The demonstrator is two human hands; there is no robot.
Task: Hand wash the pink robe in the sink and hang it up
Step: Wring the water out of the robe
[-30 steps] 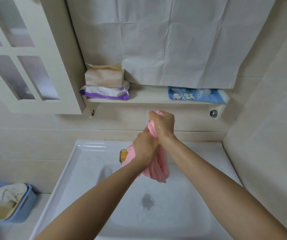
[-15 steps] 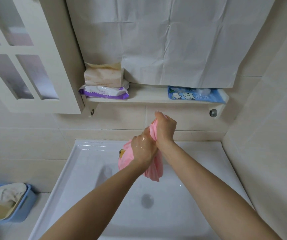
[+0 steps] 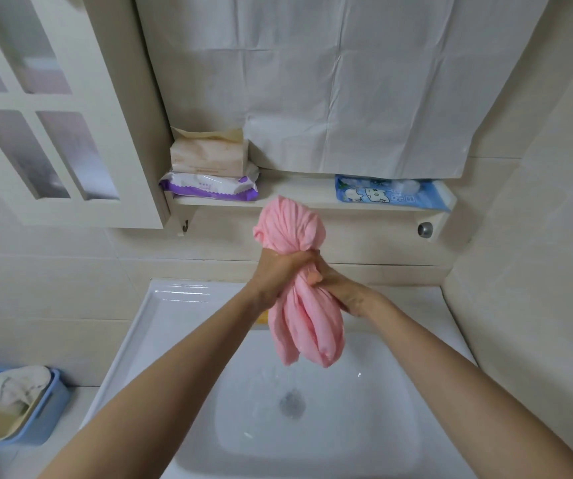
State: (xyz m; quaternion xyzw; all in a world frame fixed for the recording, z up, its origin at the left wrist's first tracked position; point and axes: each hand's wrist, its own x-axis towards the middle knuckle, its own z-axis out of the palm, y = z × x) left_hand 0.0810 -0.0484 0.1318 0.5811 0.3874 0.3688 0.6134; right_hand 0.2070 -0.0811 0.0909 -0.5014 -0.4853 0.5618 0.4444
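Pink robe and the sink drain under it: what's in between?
Nothing solid. In the head view the pink robe hangs bunched above the drain, and only air and the bare, wet white sink show between them.

Walls: cream tiles (image 3: 520,271) behind and on the right, evenly lit.
Cabinet: white door with frosted panes (image 3: 46,133), upper left.
Sheet: creased white sheet (image 3: 347,81) hanging down to the shelf.
Shelf: narrow white ledge (image 3: 299,199); tissue pack (image 3: 207,152) stacked on purple-edged wipes (image 3: 209,186) at its left end, blue packet (image 3: 392,194) at its right.
Lower left: blue basket (image 3: 55,409) holding a pale cloth (image 3: 19,380).
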